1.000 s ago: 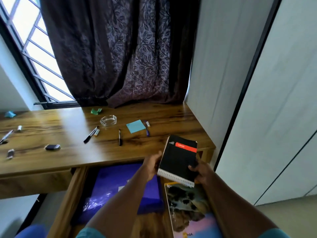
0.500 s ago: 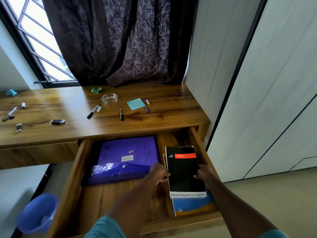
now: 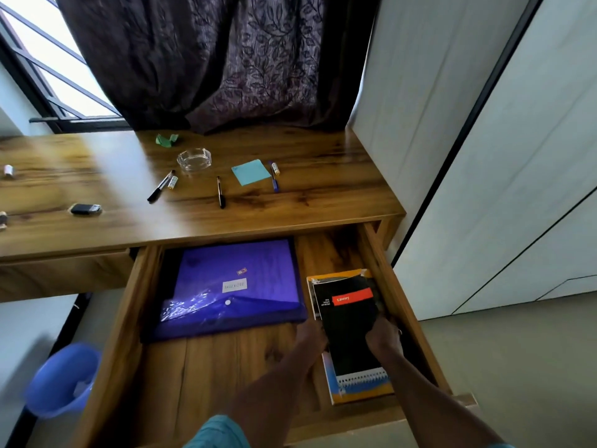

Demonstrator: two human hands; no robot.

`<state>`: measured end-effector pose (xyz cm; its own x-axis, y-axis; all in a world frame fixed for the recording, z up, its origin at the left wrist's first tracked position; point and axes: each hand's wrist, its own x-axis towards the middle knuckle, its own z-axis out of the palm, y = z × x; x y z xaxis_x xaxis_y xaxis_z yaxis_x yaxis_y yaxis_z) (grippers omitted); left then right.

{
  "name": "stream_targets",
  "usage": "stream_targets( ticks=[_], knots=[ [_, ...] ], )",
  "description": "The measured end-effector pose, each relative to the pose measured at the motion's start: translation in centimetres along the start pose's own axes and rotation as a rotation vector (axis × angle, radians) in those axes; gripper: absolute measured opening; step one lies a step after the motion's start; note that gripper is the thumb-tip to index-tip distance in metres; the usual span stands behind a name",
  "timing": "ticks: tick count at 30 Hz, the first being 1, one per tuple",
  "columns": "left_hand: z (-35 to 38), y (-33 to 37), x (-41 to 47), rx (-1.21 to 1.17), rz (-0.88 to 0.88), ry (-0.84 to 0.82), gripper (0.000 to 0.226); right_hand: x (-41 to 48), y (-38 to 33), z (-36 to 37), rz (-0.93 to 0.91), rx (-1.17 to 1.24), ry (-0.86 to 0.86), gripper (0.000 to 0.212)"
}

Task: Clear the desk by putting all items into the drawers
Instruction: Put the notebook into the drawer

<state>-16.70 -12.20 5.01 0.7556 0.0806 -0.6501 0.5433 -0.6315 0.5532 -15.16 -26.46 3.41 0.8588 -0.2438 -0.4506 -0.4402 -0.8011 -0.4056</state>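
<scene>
Both hands are gripping a black spiral notebook [image 3: 349, 321] inside the open drawer [image 3: 378, 253]: left hand [image 3: 311, 334] curling on its left edge, right hand [image 3: 384, 337] on its right. It is lying on a larger book [image 3: 358, 391] beneath the fingers; a purple folder [image 3: 232, 286] is lying left of them.

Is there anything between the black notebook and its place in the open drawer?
Nothing visible. The black notebook already lies on a book inside the drawer, between both hands.

Home room: curtain [image 3: 206, 59], wooden desk [image 3: 290, 205]
</scene>
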Motion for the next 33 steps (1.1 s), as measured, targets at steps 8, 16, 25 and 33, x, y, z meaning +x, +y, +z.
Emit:
stream_targets(
  ticks=[8,16,25,33],
  knots=[
    [-0.3,-0.1,-0.5,0.35,0.034,0.03,0.023,-0.7,-0.3,0.8,-0.019,-0.098,0.057,0.041],
    [-1.2,-0.9,-0.7,0.098,0.142,0.138,0.022,-2.4,-2.8,1.3,-0.271,-0.265,0.166,0.051],
    [-9.5,-3.7,-3.8,-0.007,0.07,0.392,0.04,-5.1,-10.9,2.7,-0.516,-0.289,0.147,0.034],
    [-18.1,-6.6,-3.6,-0.106,-0.004,0.574,0.033,-5.0,-20.3,3.0,-0.652,-0.286,0.172,0.031]
  ],
)
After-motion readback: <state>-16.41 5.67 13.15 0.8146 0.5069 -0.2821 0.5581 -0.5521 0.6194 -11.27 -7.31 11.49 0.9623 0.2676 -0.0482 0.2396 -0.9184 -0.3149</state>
